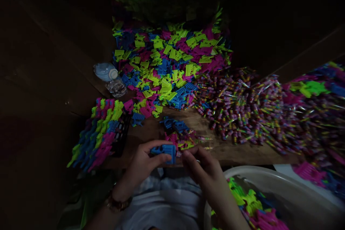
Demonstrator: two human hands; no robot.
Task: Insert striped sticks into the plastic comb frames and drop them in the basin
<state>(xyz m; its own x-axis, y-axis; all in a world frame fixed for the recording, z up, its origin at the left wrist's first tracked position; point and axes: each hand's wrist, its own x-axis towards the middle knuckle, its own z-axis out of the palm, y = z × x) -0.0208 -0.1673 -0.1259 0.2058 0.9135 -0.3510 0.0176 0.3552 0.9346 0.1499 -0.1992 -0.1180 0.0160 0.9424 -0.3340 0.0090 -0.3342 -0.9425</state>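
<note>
My left hand (141,161) grips a small blue plastic piece (168,149) with a ridged, comb-like end, held between thumb and fingers above the table's front edge. Just right of it is my right hand (205,169), its thumb and fingertips pinched together; what they hold, if anything, is too small and dark to make out. Beyond both hands lie dark blue pieces (176,125), pink and yellow pieces (185,140) and a few thin clear-wrapped sticks (205,138) on the wooden table (151,133).
A heap of yellow, pink and blue pieces (167,64) covers the back. Many small wrapped tubes (242,107) are piled at right. Rows of pieces (98,133) stand by a black rack (122,133) at left, near a clear bottle (116,87). A pale tub (256,170) holds more pieces.
</note>
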